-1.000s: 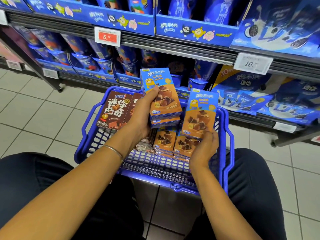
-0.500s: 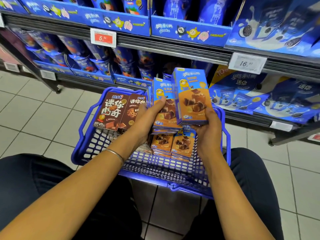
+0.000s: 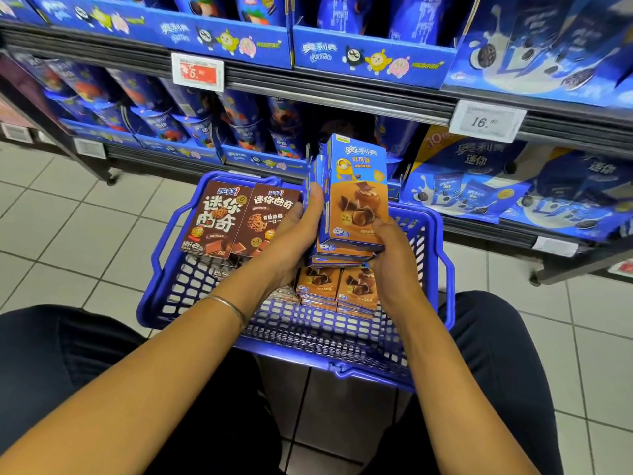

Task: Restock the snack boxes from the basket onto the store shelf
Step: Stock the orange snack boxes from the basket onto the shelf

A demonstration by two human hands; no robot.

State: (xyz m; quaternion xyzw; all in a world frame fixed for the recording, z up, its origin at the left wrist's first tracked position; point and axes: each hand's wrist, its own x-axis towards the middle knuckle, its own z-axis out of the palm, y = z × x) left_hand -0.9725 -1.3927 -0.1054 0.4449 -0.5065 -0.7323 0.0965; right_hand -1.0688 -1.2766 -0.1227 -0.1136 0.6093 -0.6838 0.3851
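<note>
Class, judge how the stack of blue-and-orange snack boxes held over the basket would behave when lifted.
The stack of boxes looks stiff: flat cardboard faces, crisp edges. Probably light, since the left hand and right hand hold several together. The glossy boxes sit slightly fanned, so they may slide apart.

Both bare forearms reach forward from the lap and converge. Left grip (image 3: 297, 232) holds the left side of the stack of boxes (image 3: 358, 200), thumb upright along its edge, thin bangle (image 3: 230, 308) on the wrist. Right grip (image 3: 394, 264) holds the stack's lower right corner, thumb pressed on the front face
</note>
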